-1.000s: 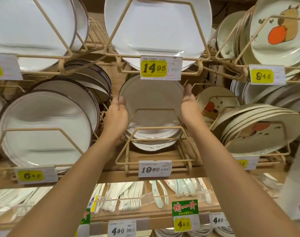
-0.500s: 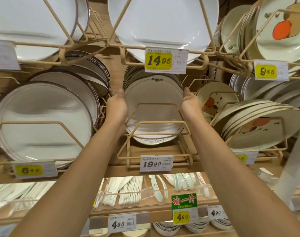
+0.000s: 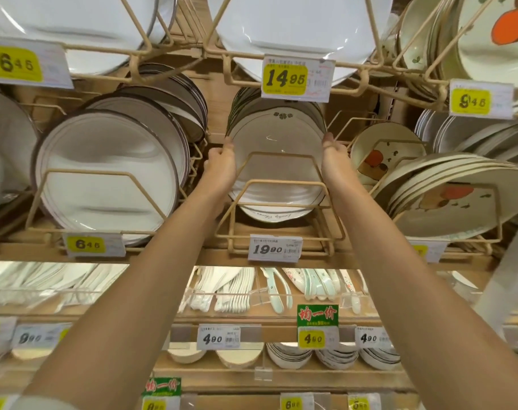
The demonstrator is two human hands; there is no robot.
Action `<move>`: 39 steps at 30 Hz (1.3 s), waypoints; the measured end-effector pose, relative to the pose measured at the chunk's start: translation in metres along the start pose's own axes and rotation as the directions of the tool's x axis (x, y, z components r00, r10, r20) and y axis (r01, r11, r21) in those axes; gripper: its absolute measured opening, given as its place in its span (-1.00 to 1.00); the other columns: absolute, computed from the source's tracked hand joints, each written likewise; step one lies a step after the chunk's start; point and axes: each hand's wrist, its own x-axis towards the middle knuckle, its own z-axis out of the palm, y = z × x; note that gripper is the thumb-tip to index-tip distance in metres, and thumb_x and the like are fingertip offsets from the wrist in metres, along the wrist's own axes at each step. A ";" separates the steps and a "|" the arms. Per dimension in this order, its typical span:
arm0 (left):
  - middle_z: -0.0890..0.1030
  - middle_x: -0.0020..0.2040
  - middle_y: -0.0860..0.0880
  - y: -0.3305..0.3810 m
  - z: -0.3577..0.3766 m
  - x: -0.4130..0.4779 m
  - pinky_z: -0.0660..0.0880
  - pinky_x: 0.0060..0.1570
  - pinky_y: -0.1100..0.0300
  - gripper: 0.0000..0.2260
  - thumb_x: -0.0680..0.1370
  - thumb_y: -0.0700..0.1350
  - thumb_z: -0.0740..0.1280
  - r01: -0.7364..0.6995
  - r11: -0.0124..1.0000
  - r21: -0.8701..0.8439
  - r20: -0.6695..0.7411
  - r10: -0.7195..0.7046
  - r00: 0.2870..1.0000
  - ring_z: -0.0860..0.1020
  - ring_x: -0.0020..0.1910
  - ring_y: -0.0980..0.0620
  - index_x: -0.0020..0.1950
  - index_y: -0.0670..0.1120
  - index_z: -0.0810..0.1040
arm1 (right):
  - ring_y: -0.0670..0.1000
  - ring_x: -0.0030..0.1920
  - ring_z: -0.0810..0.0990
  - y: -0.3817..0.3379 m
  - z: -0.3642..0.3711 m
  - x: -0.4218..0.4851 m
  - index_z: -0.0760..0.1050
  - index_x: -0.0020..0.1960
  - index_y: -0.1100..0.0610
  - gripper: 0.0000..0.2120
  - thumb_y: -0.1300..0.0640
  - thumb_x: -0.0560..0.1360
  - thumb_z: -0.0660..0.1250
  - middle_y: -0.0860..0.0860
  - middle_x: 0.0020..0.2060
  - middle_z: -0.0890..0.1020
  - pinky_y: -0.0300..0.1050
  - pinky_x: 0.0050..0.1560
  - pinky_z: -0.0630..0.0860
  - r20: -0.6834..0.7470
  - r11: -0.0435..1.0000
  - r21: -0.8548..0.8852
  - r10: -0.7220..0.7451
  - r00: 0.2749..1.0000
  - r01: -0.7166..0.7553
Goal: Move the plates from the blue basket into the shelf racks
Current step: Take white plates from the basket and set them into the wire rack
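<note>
Left hand [image 3: 222,165] and right hand [image 3: 335,161] are clasping the plate [image 3: 277,156] at nine and three o'clock on its rim; probably stiff, slick, fragile.

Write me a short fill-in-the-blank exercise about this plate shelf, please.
1. The left hand and the right hand hold a plate inside the wire rack whose tag reads ____.
2. The price tag just above that plate reads ____.
3. The painted plates in the rack to the right show an ____ patch.
Missing words: 19.90; 14.95; orange.
</note>
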 end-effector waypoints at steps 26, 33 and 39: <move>0.71 -0.22 -0.12 -0.163 -0.137 -0.429 0.56 -0.22 0.18 -0.61 0.68 -0.10 0.03 0.363 0.902 -0.232 -0.414 -0.429 0.803 0.66 -0.24 -0.06 -0.10 -0.16 0.61 | 0.10 -0.20 0.70 0.169 -0.042 -0.358 0.60 -0.05 0.24 -0.69 0.15 0.63 0.11 0.17 -0.19 0.71 -0.05 -0.14 0.64 0.712 0.840 0.086 0.325 0.623 -0.536; 0.69 -0.34 -0.06 -0.211 -0.210 -0.473 0.48 -0.22 0.15 -0.71 0.65 -0.16 0.09 0.496 0.819 -0.288 -0.402 -0.573 0.714 0.64 -0.40 0.07 -0.10 -0.19 0.56 | 0.01 -0.42 0.64 0.204 0.012 -0.438 0.58 -0.14 0.24 -0.79 0.25 0.56 0.19 0.10 -0.37 0.68 -0.20 -0.37 0.53 0.729 0.749 -0.148 0.524 0.441 -0.645; 0.65 -0.44 -0.01 -0.245 -0.283 -0.502 0.44 -0.35 0.25 -0.74 0.64 -0.18 0.12 0.608 0.751 -0.256 -0.388 -0.656 0.647 0.59 -0.43 0.04 -0.16 -0.14 0.53 | 0.05 -0.37 0.63 0.227 0.053 -0.503 0.57 -0.12 0.23 -0.86 0.25 0.53 0.25 0.08 -0.38 0.68 -0.18 -0.35 0.53 0.674 0.722 -0.288 0.619 0.402 -0.629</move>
